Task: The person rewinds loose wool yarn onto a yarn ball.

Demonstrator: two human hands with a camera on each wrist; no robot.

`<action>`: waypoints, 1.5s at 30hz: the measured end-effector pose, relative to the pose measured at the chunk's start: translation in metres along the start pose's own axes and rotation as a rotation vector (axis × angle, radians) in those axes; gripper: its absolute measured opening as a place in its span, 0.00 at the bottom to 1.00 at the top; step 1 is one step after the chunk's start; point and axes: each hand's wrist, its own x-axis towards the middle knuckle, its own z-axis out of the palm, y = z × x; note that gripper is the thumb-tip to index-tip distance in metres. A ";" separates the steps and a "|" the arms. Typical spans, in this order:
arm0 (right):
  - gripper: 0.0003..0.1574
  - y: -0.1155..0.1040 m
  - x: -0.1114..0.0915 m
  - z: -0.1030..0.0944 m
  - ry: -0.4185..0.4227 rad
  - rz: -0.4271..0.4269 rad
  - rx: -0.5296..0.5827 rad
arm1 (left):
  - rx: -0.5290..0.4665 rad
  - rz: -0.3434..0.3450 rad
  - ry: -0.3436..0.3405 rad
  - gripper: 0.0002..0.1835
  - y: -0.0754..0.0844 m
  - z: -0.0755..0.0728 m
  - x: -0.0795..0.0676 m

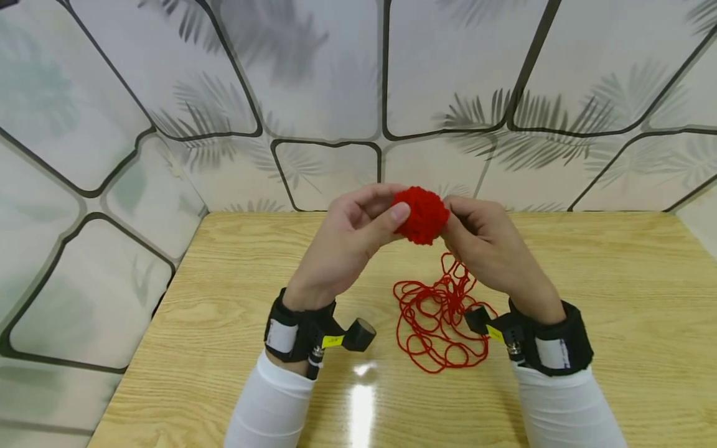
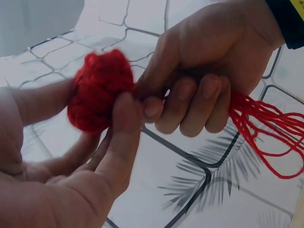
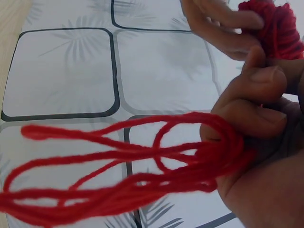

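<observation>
A small bundle of red yarn [image 1: 421,216], thick and rounded, is held up above the table's far edge. My left hand [image 1: 350,239] grips it between thumb and fingers, the thumb pressing its near face. My right hand [image 1: 493,246] is close against the bundle's right side, thumb and index fingertip pinched together there. In the left wrist view, the other fingers of the right hand [image 2: 199,90] curl round several loose yarn strands [image 2: 270,126]. These strands [image 3: 118,161] trail out of the fist in long loops in the right wrist view.
Below the hands, a loose tangle of red yarn [image 1: 437,317] hangs or lies over the wooden table [image 1: 224,298]. A patterned wall [image 1: 330,74] with dark lines and leaf prints rises behind the table. Each wrist wears a black strap [image 1: 551,339] with a small camera.
</observation>
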 end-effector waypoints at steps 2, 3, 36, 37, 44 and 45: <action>0.11 -0.001 -0.001 0.001 -0.042 0.023 -0.050 | 0.006 0.048 0.075 0.18 -0.001 0.002 0.001; 0.10 -0.001 -0.002 0.001 -0.063 0.029 -0.079 | 0.022 0.075 0.110 0.18 -0.003 0.002 0.002; 0.08 -0.001 0.001 -0.001 0.131 -0.061 0.085 | 0.011 0.039 -0.157 0.20 0.002 0.004 -0.001; 0.08 0.000 0.001 -0.001 0.109 -0.064 0.092 | -0.022 0.057 -0.134 0.20 0.002 0.003 0.000; 0.09 -0.001 0.000 0.002 -0.026 -0.026 -0.011 | -0.145 0.189 0.107 0.23 0.001 0.002 0.006; 0.09 -0.001 -0.001 0.003 -0.046 -0.023 -0.021 | -0.132 0.206 0.139 0.23 0.001 0.002 0.006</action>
